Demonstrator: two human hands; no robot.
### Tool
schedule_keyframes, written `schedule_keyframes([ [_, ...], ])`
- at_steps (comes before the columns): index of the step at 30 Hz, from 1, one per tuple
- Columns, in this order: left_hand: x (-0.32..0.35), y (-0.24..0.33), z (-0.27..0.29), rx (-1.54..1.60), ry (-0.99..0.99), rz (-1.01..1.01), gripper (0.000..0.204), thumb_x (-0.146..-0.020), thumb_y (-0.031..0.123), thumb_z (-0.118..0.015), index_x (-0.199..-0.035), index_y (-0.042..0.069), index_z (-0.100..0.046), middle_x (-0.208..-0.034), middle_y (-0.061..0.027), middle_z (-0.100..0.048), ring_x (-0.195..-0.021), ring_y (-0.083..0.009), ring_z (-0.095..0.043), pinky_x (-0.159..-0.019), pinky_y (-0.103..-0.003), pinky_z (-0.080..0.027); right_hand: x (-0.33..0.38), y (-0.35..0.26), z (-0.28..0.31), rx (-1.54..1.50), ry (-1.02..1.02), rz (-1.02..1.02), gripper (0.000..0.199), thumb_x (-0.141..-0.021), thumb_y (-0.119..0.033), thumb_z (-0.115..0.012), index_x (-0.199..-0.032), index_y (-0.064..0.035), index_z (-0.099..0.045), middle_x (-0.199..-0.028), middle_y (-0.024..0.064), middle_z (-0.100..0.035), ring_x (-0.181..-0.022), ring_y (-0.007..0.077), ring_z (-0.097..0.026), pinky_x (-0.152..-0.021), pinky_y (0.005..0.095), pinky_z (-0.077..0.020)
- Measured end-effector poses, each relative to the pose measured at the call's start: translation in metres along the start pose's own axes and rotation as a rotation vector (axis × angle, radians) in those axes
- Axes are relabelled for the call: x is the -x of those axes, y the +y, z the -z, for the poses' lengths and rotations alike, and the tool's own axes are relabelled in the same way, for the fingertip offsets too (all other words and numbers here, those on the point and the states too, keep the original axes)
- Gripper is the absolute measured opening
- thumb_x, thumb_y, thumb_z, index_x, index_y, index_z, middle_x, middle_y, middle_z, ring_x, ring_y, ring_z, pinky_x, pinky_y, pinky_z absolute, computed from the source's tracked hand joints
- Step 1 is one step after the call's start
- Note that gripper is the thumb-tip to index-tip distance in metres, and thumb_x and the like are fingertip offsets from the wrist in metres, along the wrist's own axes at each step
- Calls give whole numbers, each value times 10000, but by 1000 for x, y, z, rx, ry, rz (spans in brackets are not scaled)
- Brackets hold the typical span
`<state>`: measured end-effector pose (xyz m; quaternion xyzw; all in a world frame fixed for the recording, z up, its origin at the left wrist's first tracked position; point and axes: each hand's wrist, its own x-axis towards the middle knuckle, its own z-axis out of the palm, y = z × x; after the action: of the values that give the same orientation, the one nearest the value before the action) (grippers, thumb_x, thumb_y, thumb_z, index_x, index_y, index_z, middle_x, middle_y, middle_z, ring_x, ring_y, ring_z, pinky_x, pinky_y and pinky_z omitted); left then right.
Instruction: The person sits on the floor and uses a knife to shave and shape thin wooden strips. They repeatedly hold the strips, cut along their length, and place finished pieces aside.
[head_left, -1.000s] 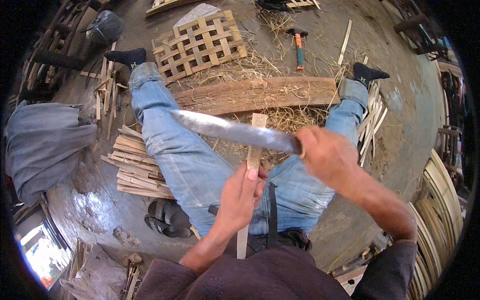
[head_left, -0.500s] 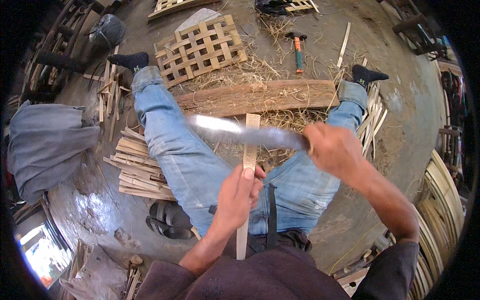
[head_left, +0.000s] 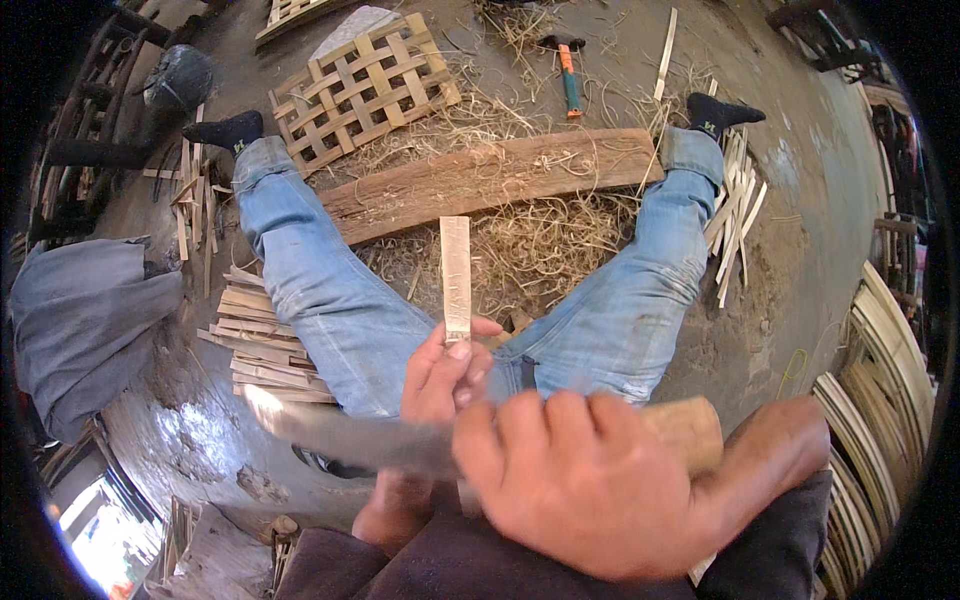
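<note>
My left hand (head_left: 440, 378) pinches a flat pale bamboo strip (head_left: 456, 275), thumb on its face, the strip pointing away from me between my legs. My right hand (head_left: 575, 485) is wrapped round the thick wooden handle (head_left: 685, 435) of a large knife. Its broad blade (head_left: 360, 436), smeared by motion, points left and crosses in front of my left wrist, close to my body. The lower part of the strip is hidden behind the blade and my right hand. Whether the blade touches the strip there I cannot tell.
A wooden plank (head_left: 500, 175) lies between my feet, with curly shavings (head_left: 530, 250) around it. Beyond are a woven bamboo panel (head_left: 365, 90) and a hammer (head_left: 568, 75). Split strips are piled by my left leg (head_left: 265, 335) and right foot (head_left: 738, 215). Grey cloth (head_left: 95, 320) hangs at left.
The knife has come from across the strip's upper part back toward my body, my right hand moving down and left. The strip and my left hand have shifted slightly left.
</note>
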<state>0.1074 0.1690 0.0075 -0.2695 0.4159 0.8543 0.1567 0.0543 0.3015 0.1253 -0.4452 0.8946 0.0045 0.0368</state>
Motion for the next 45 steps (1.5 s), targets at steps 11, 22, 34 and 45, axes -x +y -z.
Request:
schedule_keyframes([
  [11,7,-6,2,-172,21,-56,281,-1026,260,-420,-1159,22,-486,-719,31,-399,-539,-23,-319,-461,-185,-276,-2,76,-73,-244,-165,27,183,-806,-166,-619,-900,-46,-517,-791,117,-626,-706,280,-679,-555,393,-542],
  [22,6,1,-9,-281,42,-80,318,-1025,259,-388,-1168,-3,-498,-724,30,-426,-550,-25,-334,-476,-199,-298,-4,108,-84,-351,-147,-196,141,-807,-105,-583,-896,-27,-507,-774,190,-627,-681,393,-643,-603,481,-528],
  [34,3,7,-14,-165,91,-63,451,-1017,389,-394,-1172,-4,-552,-754,20,-510,-612,-46,-445,-529,-216,-366,-8,23,6,-69,-100,-19,167,-796,-188,-617,-905,-80,-551,-709,25,-549,-633,180,-642,-526,323,-513],
  [45,3,2,2,-111,57,-36,441,-1011,410,-407,-1127,1,-525,-720,13,-436,-512,-12,-285,-450,-170,-266,-4,78,-78,-241,-85,75,218,-787,-151,-652,-942,-54,-534,-808,131,-605,-757,310,-650,-623,424,-517],
])
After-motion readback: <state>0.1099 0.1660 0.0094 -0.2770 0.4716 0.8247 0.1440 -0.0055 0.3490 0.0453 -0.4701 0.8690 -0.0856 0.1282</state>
